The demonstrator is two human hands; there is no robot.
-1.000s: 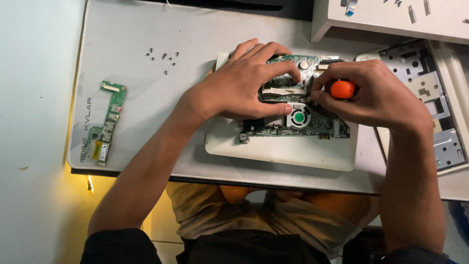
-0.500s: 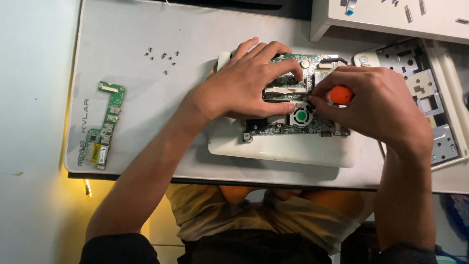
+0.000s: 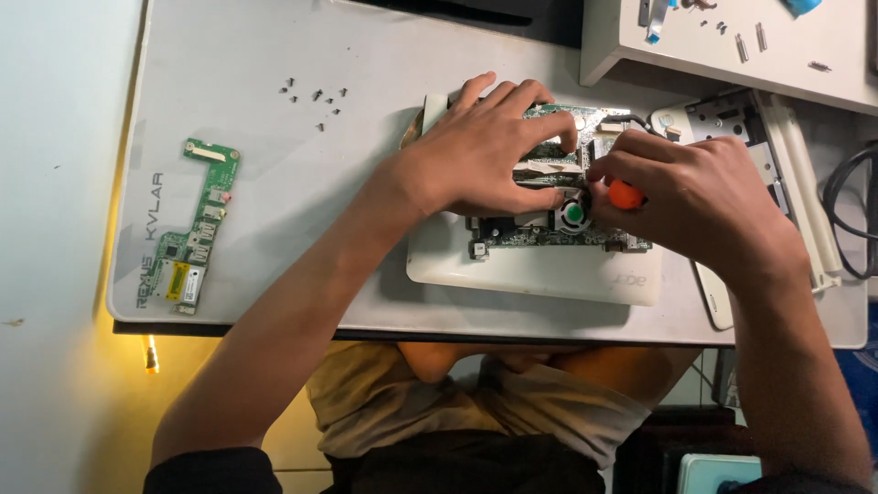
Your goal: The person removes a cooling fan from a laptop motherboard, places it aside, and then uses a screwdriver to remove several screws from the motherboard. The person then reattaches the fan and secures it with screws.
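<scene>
The left hand [image 3: 485, 151] lies flat with fingers spread on the green motherboard [image 3: 549, 229], pressing it down and gripping nothing. The board sits inside a white laptop shell [image 3: 530, 274] at the centre of the grey work mat [image 3: 302, 274]. At 3 o'clock from the left hand, almost touching it, the right hand [image 3: 695, 197] is curled tight around an orange-handled screwdriver [image 3: 625, 194], only a small part of the handle showing between the fingers; its tip is hidden. Just at 9 o'clock from that handle, a round fan with a green hub [image 3: 573, 214] sits on the board.

Well apart at 9 o'clock from the shell, a narrow green daughterboard [image 3: 194, 224] lies on the mat. At 11 o'clock, a scatter of small loose screws [image 3: 315, 99] rests on the mat. At 3 o'clock from the right hand lies a metal drive bracket [image 3: 743, 119], and at 1 o'clock a white tray [image 3: 732, 46] holds small parts.
</scene>
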